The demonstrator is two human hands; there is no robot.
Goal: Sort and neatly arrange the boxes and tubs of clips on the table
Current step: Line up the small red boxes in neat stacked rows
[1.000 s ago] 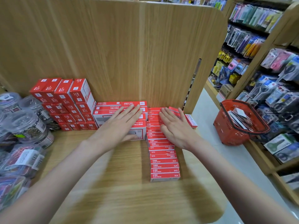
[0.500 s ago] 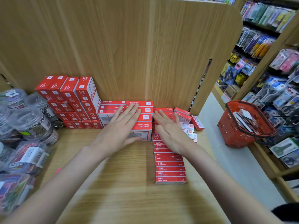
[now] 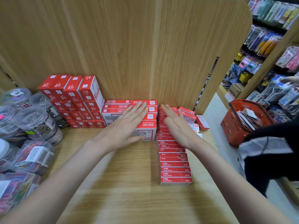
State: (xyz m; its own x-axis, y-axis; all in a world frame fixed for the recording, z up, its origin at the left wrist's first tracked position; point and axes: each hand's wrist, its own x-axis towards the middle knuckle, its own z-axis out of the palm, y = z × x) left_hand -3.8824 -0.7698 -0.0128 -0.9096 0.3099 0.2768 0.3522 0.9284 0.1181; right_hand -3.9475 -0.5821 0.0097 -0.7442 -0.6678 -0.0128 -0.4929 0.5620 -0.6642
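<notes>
Both hands are lying flat, fingers straight and together: left hand [image 3: 127, 126] on the large staple boxes [image 3: 149, 125], right hand [image 3: 178, 126] over the row of small boxes [image 3: 174, 165] by the desk's [image 3: 121, 183] right edge.

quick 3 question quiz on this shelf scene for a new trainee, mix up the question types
1. True or false: the left hand lies flat with straight fingers on the red and white boxes.
2. Which things stand at the left edge of the table? A) clear tubs of clips B) scissors C) notebooks
3. Fill in: the right hand lies on a long row of flat red boxes that runs from the back panel toward the ____ edge of the table.

Key: 1 true; 2 A, the clear tubs of clips; 3 front.
</notes>
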